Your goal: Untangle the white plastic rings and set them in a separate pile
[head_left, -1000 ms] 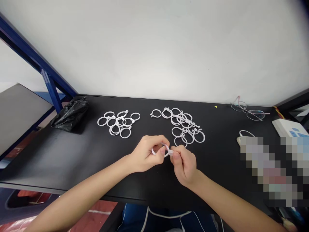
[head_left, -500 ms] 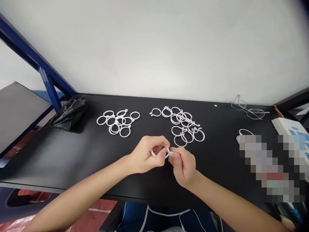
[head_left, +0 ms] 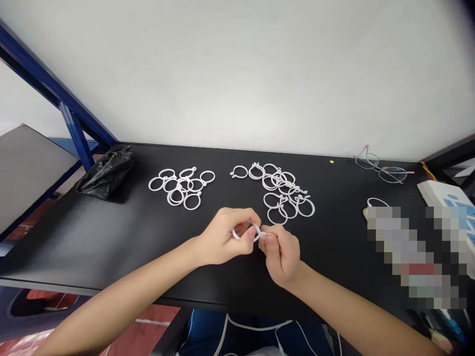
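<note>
Between my two hands, over the front part of the black desk, is a white plastic ring (head_left: pixel 236 234). My left hand (head_left: pixel 230 234) is closed around the ring's loop, thumb and fingers pinching it. My right hand (head_left: pixel 281 251) pinches the small tab where the ring's ends meet; the fingertips hide much of that clasp. Behind my hands, several similar white rings (head_left: pixel 277 215) lie in an overlapping group at the centre right. Another group of white rings (head_left: pixel 192 201) with small round knobs lies farther left.
A crumpled black plastic bag (head_left: pixel 107 173) lies at the desk's left end, beside a blue metal frame (head_left: pixel 76 131). Glasses (head_left: pixel 392 174) rest at the back right, near a white and blue box (head_left: pixel 441 195). A blurred, pixelated object (head_left: pixel 411 257) lies at right. A white wall rises behind the desk (head_left: pixel 122 247).
Almost nothing differs. My right hand has shifted very slightly left at the ring's tab, while both hands keep the same grip.
</note>
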The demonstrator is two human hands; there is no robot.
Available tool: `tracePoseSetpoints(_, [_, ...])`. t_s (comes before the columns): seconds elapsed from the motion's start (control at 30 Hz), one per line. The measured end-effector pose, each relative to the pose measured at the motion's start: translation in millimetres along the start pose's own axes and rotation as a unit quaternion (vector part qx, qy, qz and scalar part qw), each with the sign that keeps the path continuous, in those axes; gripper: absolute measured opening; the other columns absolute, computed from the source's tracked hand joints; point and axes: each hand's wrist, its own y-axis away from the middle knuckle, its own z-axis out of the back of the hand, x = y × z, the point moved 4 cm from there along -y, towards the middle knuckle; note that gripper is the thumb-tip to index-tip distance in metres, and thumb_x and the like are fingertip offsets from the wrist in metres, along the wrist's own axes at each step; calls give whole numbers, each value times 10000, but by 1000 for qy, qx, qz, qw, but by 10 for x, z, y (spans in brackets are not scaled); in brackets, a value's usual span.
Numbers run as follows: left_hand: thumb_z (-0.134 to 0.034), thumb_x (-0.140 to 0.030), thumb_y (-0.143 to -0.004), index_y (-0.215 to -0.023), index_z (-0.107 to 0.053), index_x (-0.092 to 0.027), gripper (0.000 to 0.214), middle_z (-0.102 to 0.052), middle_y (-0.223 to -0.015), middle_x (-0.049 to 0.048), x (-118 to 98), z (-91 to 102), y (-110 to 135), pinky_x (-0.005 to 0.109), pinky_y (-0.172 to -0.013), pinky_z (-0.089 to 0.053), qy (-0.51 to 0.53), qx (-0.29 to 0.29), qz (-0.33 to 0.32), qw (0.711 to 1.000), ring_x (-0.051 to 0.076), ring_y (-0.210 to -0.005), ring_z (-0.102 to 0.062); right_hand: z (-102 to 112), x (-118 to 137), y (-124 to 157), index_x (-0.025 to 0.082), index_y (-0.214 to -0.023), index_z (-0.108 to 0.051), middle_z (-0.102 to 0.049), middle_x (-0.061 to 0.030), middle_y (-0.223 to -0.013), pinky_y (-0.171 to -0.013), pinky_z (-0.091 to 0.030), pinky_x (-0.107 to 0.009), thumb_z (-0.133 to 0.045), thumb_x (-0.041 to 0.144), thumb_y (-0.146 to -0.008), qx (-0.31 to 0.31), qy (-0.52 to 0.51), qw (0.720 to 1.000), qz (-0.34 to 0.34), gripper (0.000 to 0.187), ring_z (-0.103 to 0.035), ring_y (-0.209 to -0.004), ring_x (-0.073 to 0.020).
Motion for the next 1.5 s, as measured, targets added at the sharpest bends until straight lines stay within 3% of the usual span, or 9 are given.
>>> tracePoseSetpoints(0.2, [-492,-450,-884,-717,-572,-155,348,-420,-475,-53,265,41,-70,217,-459,-346,131,-9,115,985,81,-424,-379,-42,-149,24,222,-735,-422,-410,52,-547,-442,-331,-239,-366,215,-1002,-2,-33,998,-61,273,-403,-435,-96])
tracePoseSetpoints(0.27, [-435,-587,-890,-624,-526,-171,502,-205,-395,-108,416,124,-111,230,-411,-363,269,-72,175,945,55,-329,-191,-46,-206,37,229,-707,-377,-356,65,-524,-442,-328,-242,-361,244,-1012,-24,-63,995,-78,306,-376,-426,-97])
tracePoseSetpoints(0.33, [-347,-670,-905,-557,-471,-181,613,-123,-390,-117,541,205,-144,225,-401,-369,365,-120,224,896,42,-311,-126,-20,-238,25,234,-682,-333,-316,73,-517,-434,-322,-244,-361,262,-1016,-59,-83,992,-79,336,-341,-412,-93])
tracePoseSetpoints(0.5, [-471,-542,-945,-627,-476,-169,490,-159,-416,-117,663,366,-170,155,-385,-325,482,-229,264,804,28,-312,-159,68,-206,-168,216,-673,-447,-517,8,-611,-616,-426,-311,-444,220,-974,-55,57,996,-35,301,-513,-581,-145])
tracePoseSetpoints(0.67, [-477,-368,-989,-775,-519,-158,303,-233,-467,-117,703,455,-159,139,-409,-312,534,-299,246,751,23,-342,-236,74,-283,-270,228,-838,-567,-668,-25,-829,-865,-402,-420,-599,221,-879,-21,204,977,-50,53,-602,-841,-232])
tracePoseSetpoints(0.87, [-294,-344,-1017,-771,-515,-156,380,-278,-488,-86,791,567,-128,174,-416,-332,531,-349,239,734,55,-370,-265,13,-375,-207,222,-941,-574,-695,-58,-1046,-911,-384,-436,-536,41,-774,33,242,967,-65,249,-633,-986,-263])
tracePoseSetpoints(1.03, [-243,-366,-1006,-837,-544,-150,408,-311,-517,-67,810,555,-117,201,-425,-339,558,-343,233,719,80,-390,-294,-3,-365,-219,221,-916,-585,-695,-52,-1023,-951,-381,-446,-454,-26,-736,44,217,973,-63,332,-660,-954,-236])
tracePoseSetpoints(1.3, [-215,-316,-982,-892,-539,-139,380,-338,-558,-57,791,654,-123,203,-440,-355,574,-321,211,723,87,-415,-312,-19,-308,-226,217,-842,-577,-693,-54,-918,-831,-494,-374,-445,-20,-796,38,130,990,-32,275,-658,-897,-214])
tracePoseSetpoints(1.5, [-213,-359,-983,-896,-547,-136,412,-345,-557,-51,823,585,-118,218,-434,-347,563,-328,232,722,100,-417,-311,7,-233,-221,215,-863,-615,-693,-37,-833,-725,-531,-343,-478,42,-850,-1,98,995,-13,221,-649,-790,-196])
